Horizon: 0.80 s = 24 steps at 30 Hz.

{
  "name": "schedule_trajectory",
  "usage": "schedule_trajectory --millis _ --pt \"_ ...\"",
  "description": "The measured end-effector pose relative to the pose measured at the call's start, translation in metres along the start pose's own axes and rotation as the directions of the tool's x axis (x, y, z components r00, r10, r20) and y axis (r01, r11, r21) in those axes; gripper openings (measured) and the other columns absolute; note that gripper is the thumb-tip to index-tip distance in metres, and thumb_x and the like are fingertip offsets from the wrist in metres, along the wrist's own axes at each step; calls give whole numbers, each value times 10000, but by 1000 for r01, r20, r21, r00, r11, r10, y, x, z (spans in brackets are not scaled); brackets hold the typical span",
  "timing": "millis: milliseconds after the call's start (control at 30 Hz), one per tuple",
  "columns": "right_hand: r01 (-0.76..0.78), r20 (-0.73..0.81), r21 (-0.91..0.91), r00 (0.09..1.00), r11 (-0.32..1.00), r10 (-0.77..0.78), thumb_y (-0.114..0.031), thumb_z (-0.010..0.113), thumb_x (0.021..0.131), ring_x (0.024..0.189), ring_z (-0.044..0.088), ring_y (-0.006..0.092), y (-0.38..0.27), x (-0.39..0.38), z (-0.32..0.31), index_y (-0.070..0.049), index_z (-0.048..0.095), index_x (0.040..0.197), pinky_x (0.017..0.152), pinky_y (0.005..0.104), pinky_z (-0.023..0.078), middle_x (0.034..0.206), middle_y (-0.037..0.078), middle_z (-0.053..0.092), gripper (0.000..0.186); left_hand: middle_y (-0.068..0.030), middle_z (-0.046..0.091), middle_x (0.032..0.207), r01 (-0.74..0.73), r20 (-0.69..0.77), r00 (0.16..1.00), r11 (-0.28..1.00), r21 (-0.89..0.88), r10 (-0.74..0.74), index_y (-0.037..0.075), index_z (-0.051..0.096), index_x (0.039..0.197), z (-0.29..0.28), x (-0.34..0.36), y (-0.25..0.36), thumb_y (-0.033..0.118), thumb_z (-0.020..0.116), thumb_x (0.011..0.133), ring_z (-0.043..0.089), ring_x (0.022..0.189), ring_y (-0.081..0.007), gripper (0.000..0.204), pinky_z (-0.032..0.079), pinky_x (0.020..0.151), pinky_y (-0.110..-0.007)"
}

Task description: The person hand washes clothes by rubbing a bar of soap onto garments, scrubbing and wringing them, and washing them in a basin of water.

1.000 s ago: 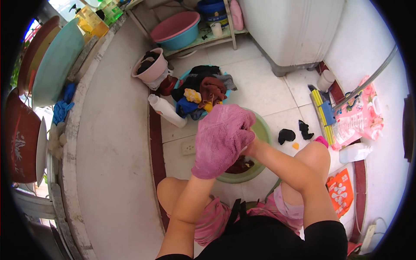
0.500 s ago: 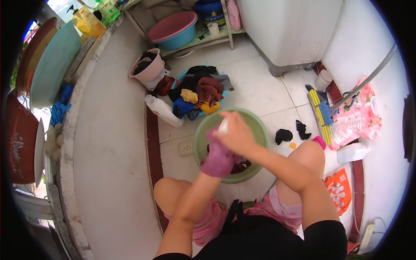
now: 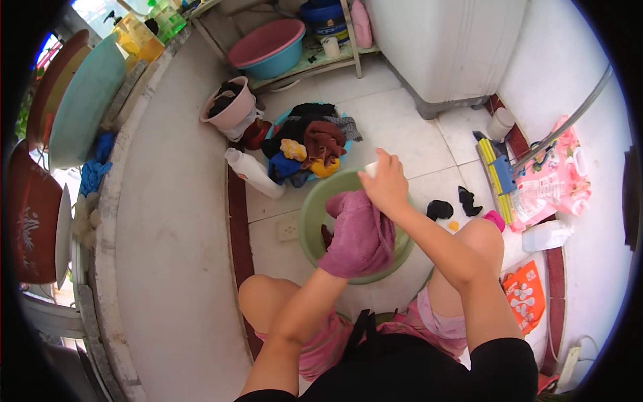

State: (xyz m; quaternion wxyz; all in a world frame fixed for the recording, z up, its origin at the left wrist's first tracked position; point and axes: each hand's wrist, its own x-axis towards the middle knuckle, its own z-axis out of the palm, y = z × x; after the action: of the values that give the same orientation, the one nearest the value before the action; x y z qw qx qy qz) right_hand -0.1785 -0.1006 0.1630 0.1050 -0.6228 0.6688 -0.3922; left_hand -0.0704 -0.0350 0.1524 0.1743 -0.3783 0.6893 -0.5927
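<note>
A wet purple cloth [image 3: 356,231] is draped over my left hand like a sleeve, down to the wrist [image 3: 328,283]; the fingers are hidden beneath it. It hangs over the green basin [image 3: 312,231]. My right hand [image 3: 388,186] is at the basin's far right side, its fingers closed on a small white bar [image 3: 371,170] that looks like soap, mostly covered by the hand. That hand is just off the cloth's upper right edge. Some dark red fabric [image 3: 327,237] shows inside the basin.
Beyond the basin stands a blue tub heaped with clothes [image 3: 325,139], beside a white bottle [image 3: 254,173]. To the right lie black socks [image 3: 439,210], a yellow-headed mop [image 3: 494,177] and a pink bag [image 3: 549,181]. A washing machine [image 3: 449,50] stands at the back.
My right hand has moved away from the cloth, to the right and up, with the white bar. The cloth-covered left hand has shifted right, and the cloth hangs wider.
</note>
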Motion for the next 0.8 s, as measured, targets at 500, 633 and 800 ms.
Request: schedule_trajectory --millis 500,633,800 --pt "86 80 239 991 967 -108 -353 695 745 979 559 368 -53 -31 -23 -9 450 1267 874 428 436 1073 212 557 671 -75 520 1107 -189 445 867 -678 711 226 82 426 1288 -22 10 -68 304 539 859 498 1037 -205 496 415 873 -346" --pt "698 116 308 646 646 -754 -292 732 665 849 560 298 -77 -76 -41 -109 561 1147 740 400 427 941 123 557 544 -60 500 1036 -484 503 840 -694 532 -200 111 433 1292 -12 2 -12 365 508 862 485 1037 -208 505 413 874 -380" --pt "68 -68 106 996 992 -61 -307 678 743 798 570 276 6 1 18 -31 491 1155 680 410 480 963 155 547 530 -109 552 934 -94 -55 980 -199 -976 -193 83 599 1036 -16 -4 -71 214 590 790 553 890 -297 279 453 767 -403"
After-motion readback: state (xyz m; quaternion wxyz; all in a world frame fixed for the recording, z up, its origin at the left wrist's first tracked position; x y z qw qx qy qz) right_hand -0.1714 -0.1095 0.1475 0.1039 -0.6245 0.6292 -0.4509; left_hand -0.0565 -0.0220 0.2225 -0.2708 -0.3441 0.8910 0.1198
